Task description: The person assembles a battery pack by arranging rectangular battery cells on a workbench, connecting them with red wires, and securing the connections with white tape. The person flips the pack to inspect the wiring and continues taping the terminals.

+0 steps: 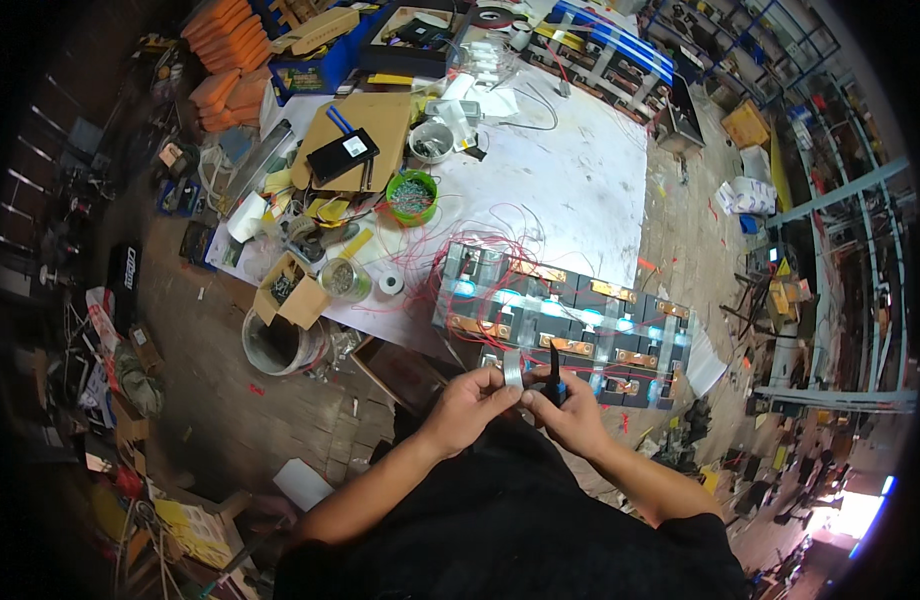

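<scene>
My left hand [467,412] is closed, pinching a strip of silvery, semi-clear tape [513,372] between thumb and fingers. My right hand [577,416] grips a slim black pointed tool [554,368] that stands upright from the fist; its exact kind does not show. Both hands are close together, thumbs almost meeting, at the near side of a battery pack [602,330]. The pack has black cells, copper-coloured bars and clear tape bands across it. Thin red wires [495,232] loop loosely over its left end and onto the table.
On the white-topped table [580,190] are a green tub of screws [412,198], a metal bowl [431,142], a clear jar [344,279] and a small cardboard box [290,290]. Another battery pack [605,60] lies at the far end. A bucket [280,343] stands on the floor at left.
</scene>
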The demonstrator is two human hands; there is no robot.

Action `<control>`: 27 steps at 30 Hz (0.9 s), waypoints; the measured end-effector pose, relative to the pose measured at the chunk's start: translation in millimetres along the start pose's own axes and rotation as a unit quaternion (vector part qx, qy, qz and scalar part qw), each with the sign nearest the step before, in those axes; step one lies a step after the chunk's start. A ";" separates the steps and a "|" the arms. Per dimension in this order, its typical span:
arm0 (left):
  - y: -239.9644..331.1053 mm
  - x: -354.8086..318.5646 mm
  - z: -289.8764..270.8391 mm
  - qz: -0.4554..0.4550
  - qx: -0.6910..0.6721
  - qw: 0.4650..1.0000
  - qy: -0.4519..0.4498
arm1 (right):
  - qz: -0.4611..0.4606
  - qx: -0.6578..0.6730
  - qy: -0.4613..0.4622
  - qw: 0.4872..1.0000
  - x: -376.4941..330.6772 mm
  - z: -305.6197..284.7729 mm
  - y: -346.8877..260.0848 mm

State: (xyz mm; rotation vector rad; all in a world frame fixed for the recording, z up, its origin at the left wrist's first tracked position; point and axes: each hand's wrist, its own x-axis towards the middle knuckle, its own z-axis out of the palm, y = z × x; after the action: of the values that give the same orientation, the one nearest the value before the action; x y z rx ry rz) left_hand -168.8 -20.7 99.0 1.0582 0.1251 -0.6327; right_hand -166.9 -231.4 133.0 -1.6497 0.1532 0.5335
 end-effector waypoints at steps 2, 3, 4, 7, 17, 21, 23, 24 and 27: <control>8.0 6.0 2.3 -0.013 0.019 1.000 0.003 | 0.012 0.013 0.000 1.000 -0.8 -3.2 -0.7; 4.3 7.9 2.6 -0.004 0.026 1.000 0.003 | 0.014 0.032 -0.012 0.999 -3.3 -4.9 -5.9; 3.1 9.9 3.0 -0.007 0.078 0.997 0.010 | 0.015 0.052 -0.023 0.998 -4.9 -6.7 -8.3; 9.8 14.6 8.4 -0.006 0.195 0.981 0.018 | 0.019 0.009 0.032 0.999 -0.5 -11.9 4.1; 82.4 55.8 -14.9 0.292 0.707 0.643 -0.040 | 0.052 0.188 0.095 0.976 -19.8 -36.2 14.4; 77.5 97.1 -35.9 0.280 0.808 0.511 -0.090 | 0.054 0.186 0.113 0.975 -34.0 -41.5 17.2; 78.6 108.4 -38.7 0.280 0.830 0.476 -0.078 | 0.054 0.179 0.107 0.977 -39.3 -41.6 23.6; 79.6 113.2 -37.5 0.280 0.840 0.459 -0.075 | 0.056 0.182 0.112 0.975 -42.6 -40.3 25.3; 98.4 110.6 -44.1 0.314 0.844 0.431 -0.048 | 0.062 0.189 0.121 0.972 -52.0 -37.1 28.0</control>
State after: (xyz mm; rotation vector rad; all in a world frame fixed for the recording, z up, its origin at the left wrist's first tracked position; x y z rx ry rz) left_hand -16.4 2.2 109.9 2.7946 -1.2959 0.1675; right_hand -214.6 -282.4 132.1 -1.3309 0.5110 0.3667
